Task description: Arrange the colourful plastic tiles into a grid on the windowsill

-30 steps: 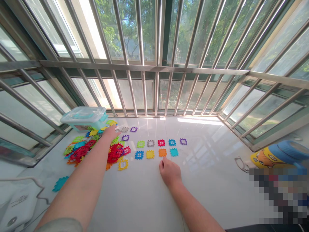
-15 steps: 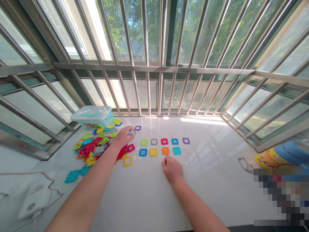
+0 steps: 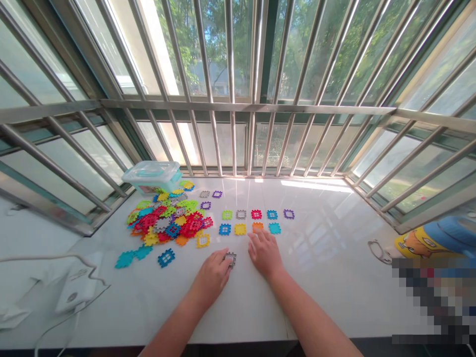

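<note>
My left hand (image 3: 212, 277) is closed on a grey square building tile (image 3: 231, 260) with notched edges, held low over the white surface. To its right, my right hand (image 3: 265, 252) has its fingers apart, and the fingertips partly cover an orange tile (image 3: 258, 227). Around that tile run two rows of single tiles: a blue one (image 3: 224, 229), a yellow one (image 3: 240, 229) and a teal one (image 3: 274, 228) in the near row. Behind them lie green (image 3: 227, 214), grey (image 3: 241, 214), red (image 3: 256, 214), blue (image 3: 272, 214) and purple (image 3: 289, 214) tiles.
A heap of mixed tiles (image 3: 156, 223) spreads at the left, before a clear-lidded teal box (image 3: 152, 176). A white power strip (image 3: 76, 290) with cables lies at the far left. Metal bars (image 3: 249, 106) close off the back. A yellow-and-blue bottle (image 3: 427, 238) lies at the right.
My left hand has come back from the heap toward me with the grey tile. My right hand's fingers have opened over the orange tile. A blue tile now shows left of my left hand.
</note>
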Demonstrator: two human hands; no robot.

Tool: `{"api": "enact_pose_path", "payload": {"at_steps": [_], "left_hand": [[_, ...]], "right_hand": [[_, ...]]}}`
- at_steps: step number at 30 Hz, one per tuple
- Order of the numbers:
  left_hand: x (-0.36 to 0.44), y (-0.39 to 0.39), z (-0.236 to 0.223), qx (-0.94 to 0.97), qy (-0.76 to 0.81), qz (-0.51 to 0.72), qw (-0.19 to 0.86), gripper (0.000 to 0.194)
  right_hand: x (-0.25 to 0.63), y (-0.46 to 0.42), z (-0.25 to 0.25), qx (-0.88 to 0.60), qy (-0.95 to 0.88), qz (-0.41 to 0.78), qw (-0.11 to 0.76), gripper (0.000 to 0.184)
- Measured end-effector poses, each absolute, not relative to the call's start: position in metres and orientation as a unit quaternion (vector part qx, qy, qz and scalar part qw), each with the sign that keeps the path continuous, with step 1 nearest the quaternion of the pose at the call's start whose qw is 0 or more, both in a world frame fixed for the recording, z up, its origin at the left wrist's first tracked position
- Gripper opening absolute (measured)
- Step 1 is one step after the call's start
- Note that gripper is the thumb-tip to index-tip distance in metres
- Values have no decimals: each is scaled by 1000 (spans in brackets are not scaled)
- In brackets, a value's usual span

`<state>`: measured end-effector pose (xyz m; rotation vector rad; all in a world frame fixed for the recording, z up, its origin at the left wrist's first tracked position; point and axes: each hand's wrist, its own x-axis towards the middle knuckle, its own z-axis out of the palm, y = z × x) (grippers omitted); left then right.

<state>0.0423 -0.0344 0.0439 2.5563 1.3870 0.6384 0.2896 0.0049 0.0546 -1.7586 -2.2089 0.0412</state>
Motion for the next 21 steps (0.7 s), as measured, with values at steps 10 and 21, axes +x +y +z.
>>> {"api": "enact_pose_path", "payload": {"at_steps": [10,21], "left_hand": [[60,-76,14,832,505,227,20,63],[79,-55,0,820,528,221,-3,73]], "right_hand": [[287,22,58,-579,-810,44,85,52],[288,15,49,-649,-751,26,118,45]]}}
